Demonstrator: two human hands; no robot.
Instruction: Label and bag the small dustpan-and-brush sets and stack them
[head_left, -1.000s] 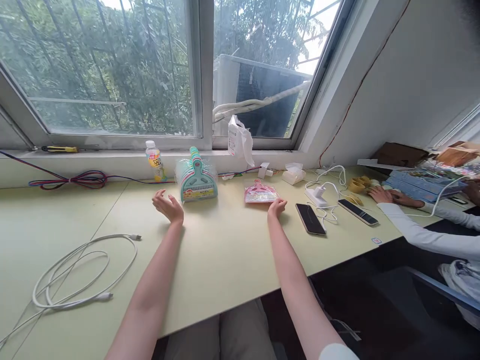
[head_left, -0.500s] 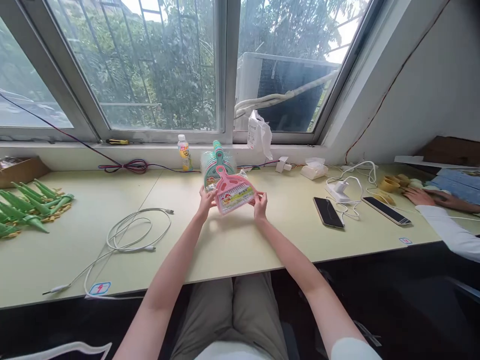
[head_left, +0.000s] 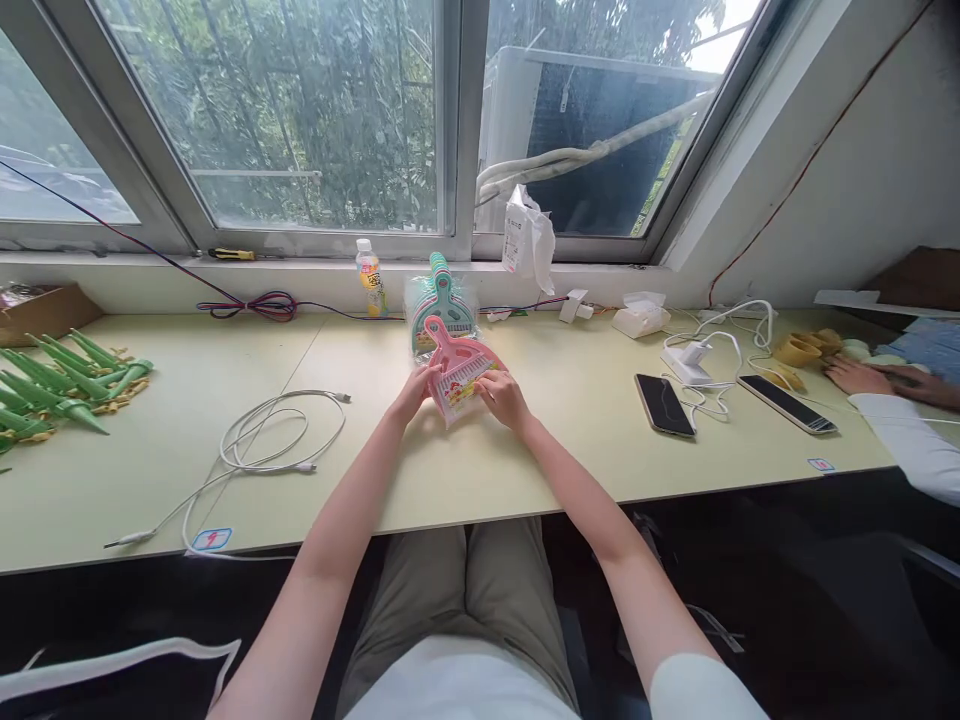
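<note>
A pink toy-sized dustpan [head_left: 456, 352], with a white-bristled brush and a colourful printed label on its front, is held up tilted above the table. My left hand [head_left: 414, 393] is closed on its left edge. My right hand [head_left: 504, 397] has its fingers pinched at the label on the right side, covering part of it. Just behind stands a stack of similar dustpans [head_left: 442, 290] with green handles, in clear plastic wrap; the pink one hides its lower part.
Looped white cables [head_left: 281, 430] and green plastic pieces [head_left: 71, 385] lie left. A drink bottle [head_left: 370, 280] stands by the window. Two phones [head_left: 664, 405], a charger [head_left: 688, 362] and a tissue pack [head_left: 640, 314] lie right. Another person's hand [head_left: 856, 377] rests far right.
My right hand has moved left from the dustpan's right corner onto its label. The pink dustpan has turned slightly, its handle tipping left. The view has tilted down a little.
</note>
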